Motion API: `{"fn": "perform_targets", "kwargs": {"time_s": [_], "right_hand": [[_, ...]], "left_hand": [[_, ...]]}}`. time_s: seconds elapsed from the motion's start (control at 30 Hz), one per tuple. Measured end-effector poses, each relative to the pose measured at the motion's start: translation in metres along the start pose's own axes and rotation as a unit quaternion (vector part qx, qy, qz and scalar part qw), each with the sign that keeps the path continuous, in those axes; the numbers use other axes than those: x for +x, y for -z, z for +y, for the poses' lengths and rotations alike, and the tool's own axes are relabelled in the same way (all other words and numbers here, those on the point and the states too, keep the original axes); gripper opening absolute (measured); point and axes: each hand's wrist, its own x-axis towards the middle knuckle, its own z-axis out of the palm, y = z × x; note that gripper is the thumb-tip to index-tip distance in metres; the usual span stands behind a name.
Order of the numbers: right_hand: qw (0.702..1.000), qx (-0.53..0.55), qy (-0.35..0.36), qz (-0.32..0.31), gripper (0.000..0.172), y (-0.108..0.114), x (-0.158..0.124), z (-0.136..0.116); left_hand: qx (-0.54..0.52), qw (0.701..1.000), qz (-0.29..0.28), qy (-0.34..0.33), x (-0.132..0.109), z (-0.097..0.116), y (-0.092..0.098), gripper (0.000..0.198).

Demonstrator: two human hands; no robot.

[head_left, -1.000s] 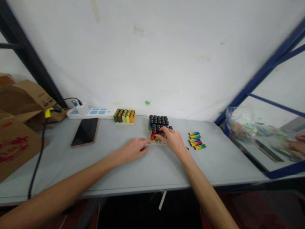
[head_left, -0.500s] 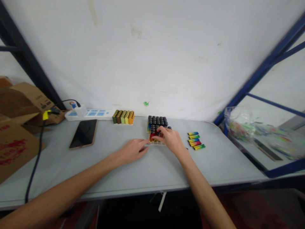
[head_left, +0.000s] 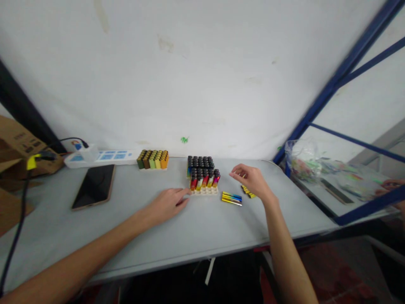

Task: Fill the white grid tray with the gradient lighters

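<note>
A white tray full of upright lighters with black caps stands mid-table. My left hand lies flat on the table, its fingertips touching the tray's left front corner. My right hand hovers to the right of the tray, fingers loosely curled and apart, nothing visible in them. It is above a small pile of rainbow-coloured lighters lying flat. One more loose lighter lies just right of the tray's front.
A second small tray of green, yellow and orange lighters stands further back left. A phone lies face up at left, with a power strip, cable and cardboard box behind. Blue frame and plastic bag at right.
My right hand left the tray and moved right over the loose lighters. The left hand stayed at the tray's corner. The camera turned right.
</note>
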Motion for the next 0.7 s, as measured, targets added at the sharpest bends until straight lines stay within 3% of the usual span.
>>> {"fn": "perform_targets", "kwargs": {"time_s": [0.13,0.23,0.4,0.7], "right_hand": [[0.984,-0.049,-0.021,-0.173,0.031,0.013,-0.023,0.02],[0.967,-0.078,-0.053,-0.235,0.03,0.004,-0.035,0.027],[0.972,-0.062,-0.07,-0.216,0.025,-0.011,-0.04,0.024],[0.98,-0.103,-0.041,-0.168,0.015,-0.017,-0.035,0.025]], "left_hand": [[-0.008,1.0,0.001,0.006,0.001,0.001,0.001,0.03],[-0.017,1.0,-0.002,0.012,0.001,0.002,0.003,0.031],[-0.019,1.0,-0.009,0.022,0.002,0.004,0.004,0.032],[-0.023,0.999,-0.015,0.039,0.003,0.002,0.003,0.032]]}}
